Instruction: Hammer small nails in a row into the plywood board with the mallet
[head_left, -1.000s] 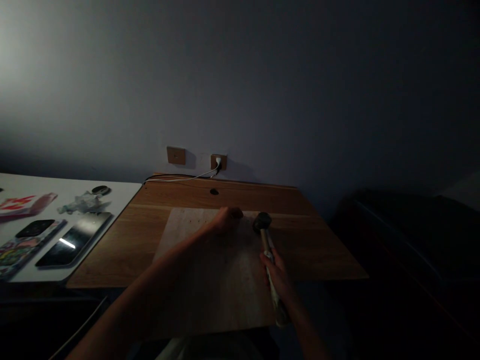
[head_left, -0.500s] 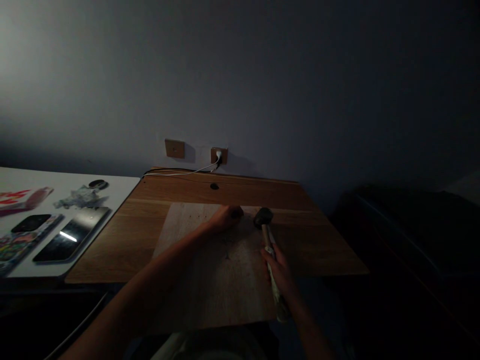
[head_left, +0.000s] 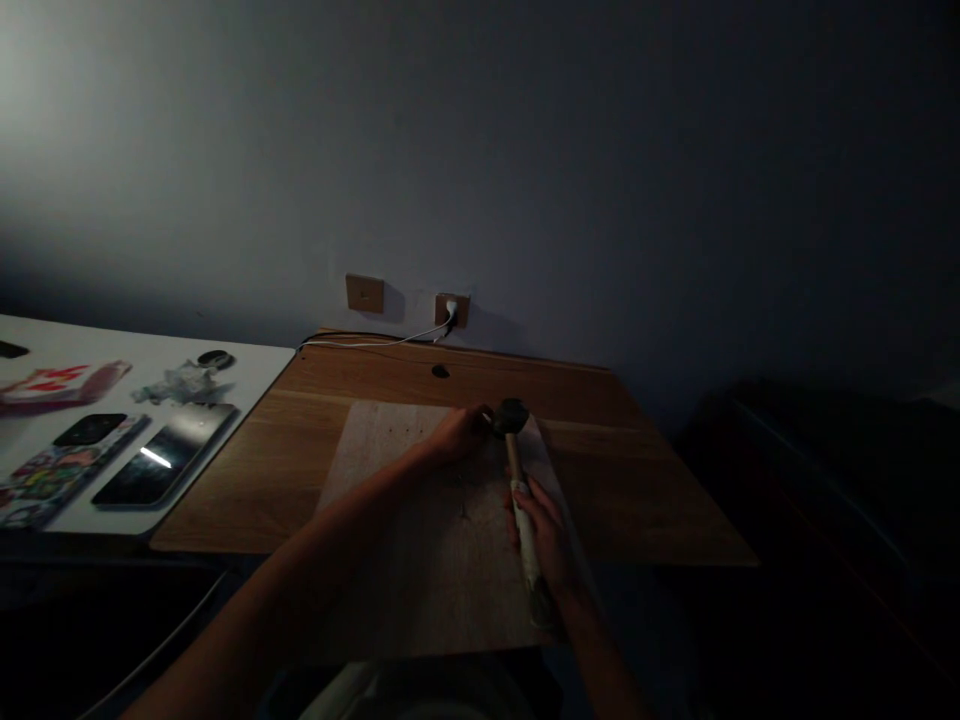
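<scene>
My right hand (head_left: 549, 535) is wrapped round the pale handle of a hammer (head_left: 526, 540). Its dark head is right beside the fingers of my left hand (head_left: 459, 433), over the far right part of a light wooden board (head_left: 427, 585). The left fingers are pinched together near the board; what is between them is too dark and small to make out. Several small dark spots dot the board's far left part. A thin dark mark, perhaps a nail, shows near the board's middle.
The board lies on a brown wooden desk (head_left: 637, 510). To the left, a white table (head_left: 259, 365) carries a phone (head_left: 161, 465), a patterned case (head_left: 64, 470), crumpled plastic (head_left: 180, 383) and a red-and-white packet (head_left: 67, 385). A white cable (head_left: 375, 346) runs to a wall socket (head_left: 463, 312).
The hammer has moved left, bringing its head from a gap away to right beside my left fingers. My left hand stays at nearly the same spot on the board. The view has shifted slightly.
</scene>
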